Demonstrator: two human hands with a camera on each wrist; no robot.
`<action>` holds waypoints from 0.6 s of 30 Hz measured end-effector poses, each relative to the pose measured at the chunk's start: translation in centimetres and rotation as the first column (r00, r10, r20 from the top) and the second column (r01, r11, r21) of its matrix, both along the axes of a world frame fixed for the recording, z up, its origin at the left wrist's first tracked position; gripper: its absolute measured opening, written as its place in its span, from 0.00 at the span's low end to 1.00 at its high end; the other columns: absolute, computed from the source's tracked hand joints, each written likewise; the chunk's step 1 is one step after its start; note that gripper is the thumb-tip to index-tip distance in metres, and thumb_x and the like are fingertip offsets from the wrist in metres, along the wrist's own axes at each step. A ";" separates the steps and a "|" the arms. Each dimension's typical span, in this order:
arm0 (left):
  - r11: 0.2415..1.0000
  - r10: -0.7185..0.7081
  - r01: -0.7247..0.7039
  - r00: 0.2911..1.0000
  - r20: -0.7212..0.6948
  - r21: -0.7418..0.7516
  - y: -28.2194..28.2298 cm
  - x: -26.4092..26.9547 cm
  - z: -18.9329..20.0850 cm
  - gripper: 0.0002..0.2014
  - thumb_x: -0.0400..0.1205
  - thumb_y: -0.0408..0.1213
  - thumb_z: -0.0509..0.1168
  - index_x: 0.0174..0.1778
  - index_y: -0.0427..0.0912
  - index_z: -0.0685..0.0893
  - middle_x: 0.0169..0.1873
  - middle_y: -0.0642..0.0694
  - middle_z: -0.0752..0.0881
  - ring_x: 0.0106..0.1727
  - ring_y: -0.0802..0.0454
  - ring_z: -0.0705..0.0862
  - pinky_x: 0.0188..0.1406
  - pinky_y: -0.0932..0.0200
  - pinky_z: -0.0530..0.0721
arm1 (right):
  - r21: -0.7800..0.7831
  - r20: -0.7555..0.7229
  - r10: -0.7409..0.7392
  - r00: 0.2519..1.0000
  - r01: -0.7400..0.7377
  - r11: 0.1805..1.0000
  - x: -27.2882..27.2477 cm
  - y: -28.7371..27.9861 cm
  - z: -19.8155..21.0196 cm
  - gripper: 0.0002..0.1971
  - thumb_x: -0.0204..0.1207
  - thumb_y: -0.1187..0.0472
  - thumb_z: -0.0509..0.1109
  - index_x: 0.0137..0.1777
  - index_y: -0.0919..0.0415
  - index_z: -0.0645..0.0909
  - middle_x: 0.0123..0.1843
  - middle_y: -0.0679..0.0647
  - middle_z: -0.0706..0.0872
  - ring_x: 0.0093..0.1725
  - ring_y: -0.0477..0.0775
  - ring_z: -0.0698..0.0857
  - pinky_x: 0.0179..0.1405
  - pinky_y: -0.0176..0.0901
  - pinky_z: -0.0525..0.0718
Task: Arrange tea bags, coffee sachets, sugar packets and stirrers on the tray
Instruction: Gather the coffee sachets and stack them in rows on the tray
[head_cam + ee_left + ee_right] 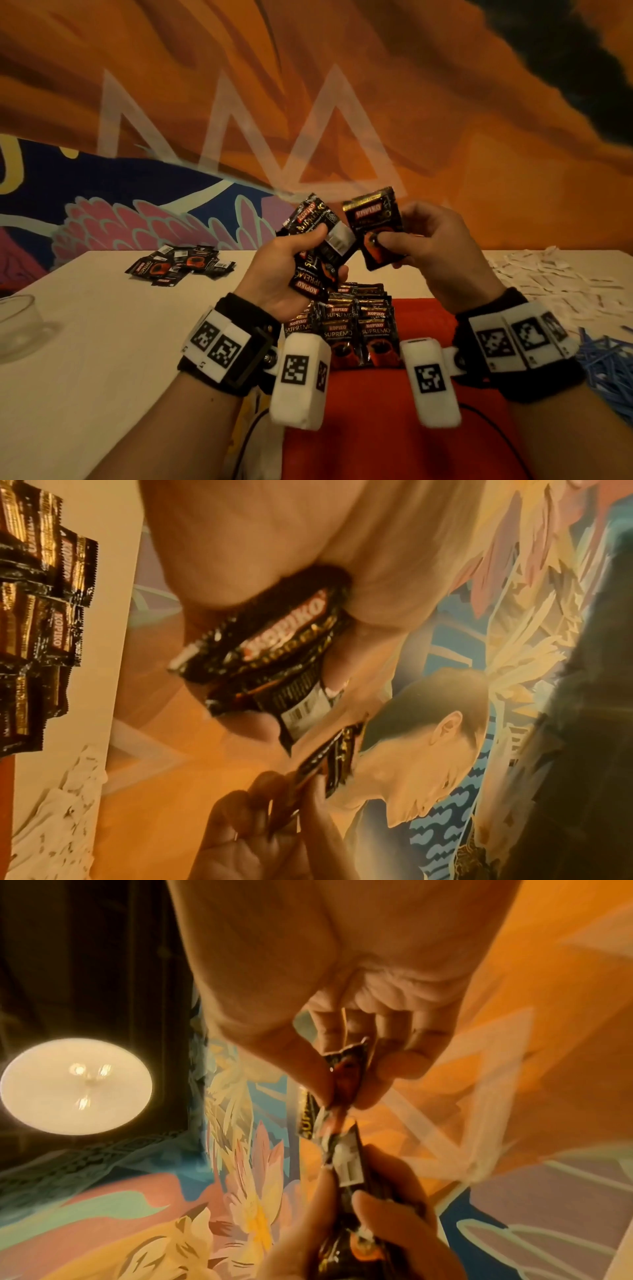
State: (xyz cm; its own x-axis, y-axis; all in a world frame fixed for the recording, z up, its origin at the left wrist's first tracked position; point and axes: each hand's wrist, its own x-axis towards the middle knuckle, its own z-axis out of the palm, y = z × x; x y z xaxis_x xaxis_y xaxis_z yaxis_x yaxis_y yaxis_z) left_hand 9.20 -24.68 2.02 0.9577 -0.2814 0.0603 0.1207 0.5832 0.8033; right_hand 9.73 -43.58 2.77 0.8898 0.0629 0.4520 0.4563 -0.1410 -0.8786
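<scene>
My left hand (294, 260) is raised above the table and grips a bunch of black Kopiko coffee sachets (317, 246), thumb across their front. In the left wrist view the same bunch (274, 642) fans out from the palm. Just to the right, my right hand (407, 246) pinches a single coffee sachet (375, 226) between thumb and fingers, held upright and close to the bunch. The right wrist view shows that sachet (346, 1074) edge-on at the fingertips. Below both hands, rows of coffee sachets (356, 325) lie overlapped on the red tray (428, 318).
A loose heap of coffee sachets (178, 263) lies on the white table at the far left. White sugar packets (555, 277) spread over the right side. Blue stirrers (606, 366) are piled at the right edge. A clear glass bowl (17, 325) stands at the left edge.
</scene>
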 end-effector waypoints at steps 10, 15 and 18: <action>0.973 -0.160 0.147 0.985 0.060 0.179 -0.3 -0.5 -0.4 0.19 0.79 0.47 0.65 0.61 0.40 0.83 0.44 0.40 0.90 0.44 0.44 0.90 0.42 0.48 0.90 | -0.285 0.050 -0.020 0.999 0.034 0.958 -0.5 2.6 -0.8 0.12 0.80 0.62 0.70 0.59 0.46 0.82 0.59 0.56 0.82 0.55 0.50 0.83 0.55 0.46 0.84; 0.974 -0.135 0.136 0.991 -0.017 0.180 -0.9 -0.5 -0.6 0.10 0.80 0.40 0.66 0.53 0.41 0.85 0.37 0.45 0.88 0.34 0.51 0.85 0.35 0.57 0.81 | -0.438 0.031 0.093 0.995 -0.070 0.896 -1.1 3.4 -1.0 0.16 0.83 0.63 0.66 0.70 0.56 0.75 0.62 0.53 0.70 0.46 0.21 0.75 0.34 0.22 0.81; 0.978 -0.127 0.138 0.989 -0.073 0.159 -0.7 -0.4 -0.4 0.09 0.80 0.36 0.63 0.49 0.39 0.86 0.39 0.43 0.86 0.36 0.50 0.83 0.34 0.57 0.81 | -0.455 0.050 0.057 0.997 -0.028 0.890 -1.2 3.3 -1.1 0.30 0.81 0.59 0.70 0.81 0.51 0.64 0.70 0.49 0.67 0.59 0.28 0.74 0.46 0.13 0.74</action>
